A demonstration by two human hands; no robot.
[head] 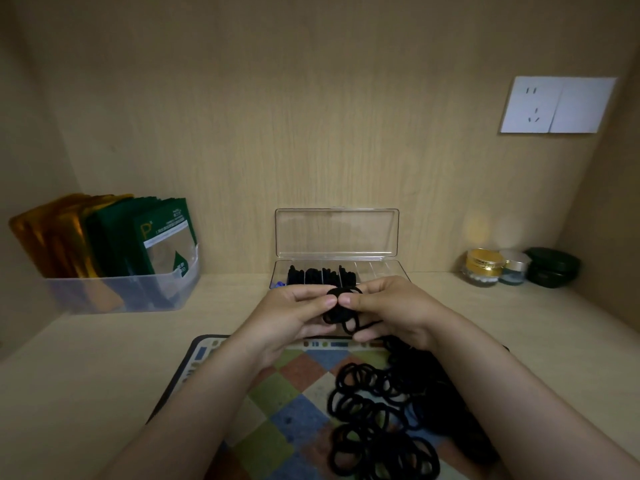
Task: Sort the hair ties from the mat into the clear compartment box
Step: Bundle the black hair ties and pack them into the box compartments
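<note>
The left hand point(294, 315) and right hand point(393, 310) meet at frame centre, fingers point(323, 302) pinching a few ties point(341, 315) just before the box point(379, 270). The pile point(384, 410) lies lower right on the mat point(277, 393). I judge them light, soft, tangle-prone: pinch one loop's rim.

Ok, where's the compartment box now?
Head view, centre: the clear compartment box stands open just beyond the left hand and right hand holding hair ties, past the mat.

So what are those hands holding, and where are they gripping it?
A small bunch of black hair ties. The left hand and right hand each pinch its top between thumb and fingers; loops hang below.
</note>
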